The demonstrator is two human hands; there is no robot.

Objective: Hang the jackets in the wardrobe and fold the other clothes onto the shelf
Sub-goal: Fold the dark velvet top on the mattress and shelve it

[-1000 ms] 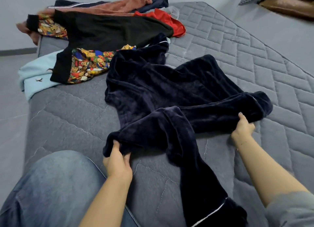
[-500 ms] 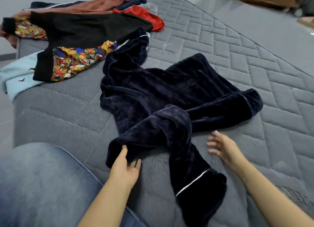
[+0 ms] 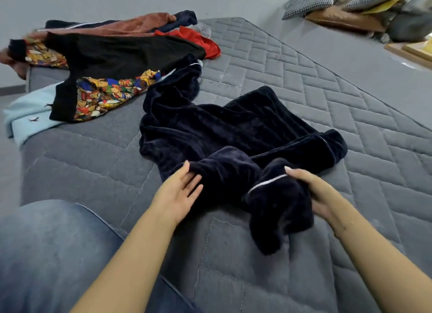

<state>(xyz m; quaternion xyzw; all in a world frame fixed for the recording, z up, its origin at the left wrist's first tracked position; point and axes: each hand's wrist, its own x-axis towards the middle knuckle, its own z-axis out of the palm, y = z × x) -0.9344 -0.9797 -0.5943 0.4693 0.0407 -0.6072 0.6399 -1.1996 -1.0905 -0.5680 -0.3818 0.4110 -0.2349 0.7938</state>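
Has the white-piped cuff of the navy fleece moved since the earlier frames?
Yes. The white-piped cuff has been lifted from the mattress edge up onto the navy fleece, gripped by the right hand.

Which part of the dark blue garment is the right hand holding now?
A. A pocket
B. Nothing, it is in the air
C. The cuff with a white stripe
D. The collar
C: the right hand curls its fingers around the cuff with a white stripe of the dark blue garment on the mattress.
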